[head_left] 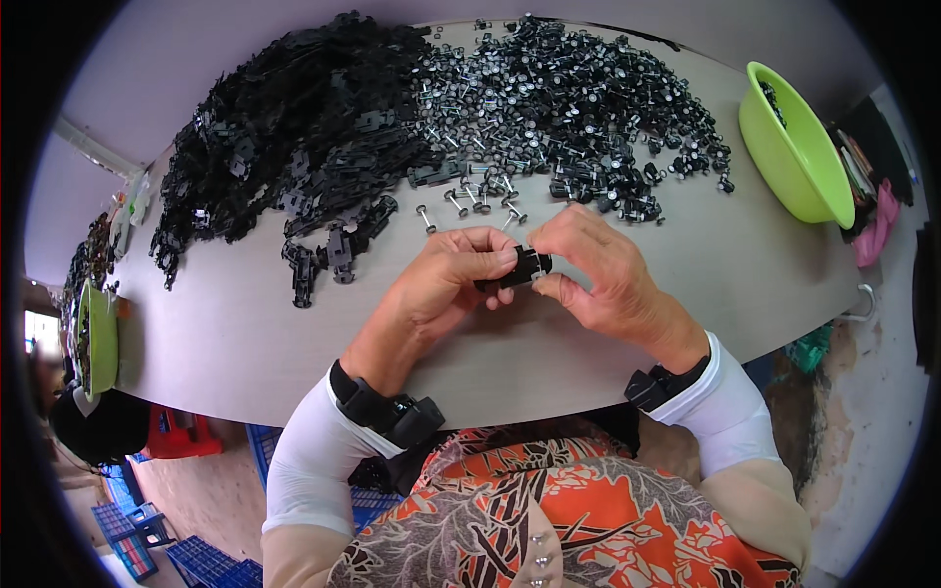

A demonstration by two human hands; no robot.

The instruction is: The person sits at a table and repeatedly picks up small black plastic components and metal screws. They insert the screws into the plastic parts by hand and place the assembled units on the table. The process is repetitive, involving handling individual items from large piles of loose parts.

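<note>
1. One black part (530, 263) is held up over the bench (225, 343). It seems not finished yet.
2. Lots looks left: a big black pile (304, 108) and a big wheel pile (569, 98). I can't tell how many are done.
3. The left hand (441, 279) has its grip closed on the part, thumb on top.
4. The right hand (606, 269) leans in, its grip pinching the part's right end.

Black is seen on the held part (526, 266), clips (304, 122) and straps (377, 404); the wheels (578, 108) are mixed black and silver. The table (235, 328) is toned grey-beige, the bowls (799, 157) lime green, the sleeves (312, 470) white. The shirt (598, 510) is patterned with leaves in orange, grey, cream and black.
</note>
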